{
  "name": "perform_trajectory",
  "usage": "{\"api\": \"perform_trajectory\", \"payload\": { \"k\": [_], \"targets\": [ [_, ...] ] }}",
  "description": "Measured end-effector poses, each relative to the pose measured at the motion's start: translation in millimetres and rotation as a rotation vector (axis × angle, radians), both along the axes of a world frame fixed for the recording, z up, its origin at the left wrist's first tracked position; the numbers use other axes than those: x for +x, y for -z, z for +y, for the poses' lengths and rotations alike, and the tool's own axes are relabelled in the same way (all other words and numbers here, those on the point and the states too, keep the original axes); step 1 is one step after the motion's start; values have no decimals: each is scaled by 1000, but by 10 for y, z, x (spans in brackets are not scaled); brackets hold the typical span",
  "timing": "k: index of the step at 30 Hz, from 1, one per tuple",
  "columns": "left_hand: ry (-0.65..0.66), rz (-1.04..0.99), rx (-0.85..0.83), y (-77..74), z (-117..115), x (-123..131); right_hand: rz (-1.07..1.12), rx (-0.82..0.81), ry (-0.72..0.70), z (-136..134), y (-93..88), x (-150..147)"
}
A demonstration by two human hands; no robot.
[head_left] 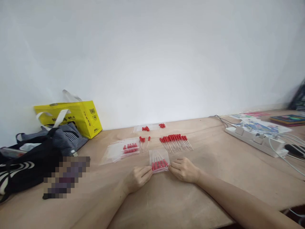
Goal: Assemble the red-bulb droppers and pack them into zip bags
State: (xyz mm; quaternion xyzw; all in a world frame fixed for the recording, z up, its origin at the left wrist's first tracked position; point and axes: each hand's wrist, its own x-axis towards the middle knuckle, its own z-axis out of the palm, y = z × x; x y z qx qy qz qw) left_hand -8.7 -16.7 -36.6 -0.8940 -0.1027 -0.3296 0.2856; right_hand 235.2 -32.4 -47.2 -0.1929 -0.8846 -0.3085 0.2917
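Bags (pixel 121 150) 3 | left hand (pixel 138 178) and right hand (pixel 184 170) both pinch nearest bag (pixel 159 160)

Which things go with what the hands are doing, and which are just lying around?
In use: left hand and right hand pinching the small clear bag of red-capped sticks; row of loose red-capped sticks; filled clear bags beside it.
Lying about: yellow shopping bag; striped bag; power strip; books.
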Motion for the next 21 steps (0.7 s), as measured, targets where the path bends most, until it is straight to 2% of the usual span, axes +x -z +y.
{"api": "perform_trajectory", "payload": {
  "k": [5, 13, 21],
  "targets": [
    [10, -24, 25, 2, 13, 10, -8, -11, 16, 11, 5, -6],
    [15, -46, 0, -86, -28, 40, 48, 19, 47, -1, -30, -69],
    [37, -48, -77, -109, -8, 214, 99, -22, 39, 9, -32, -158]
  ]
}}
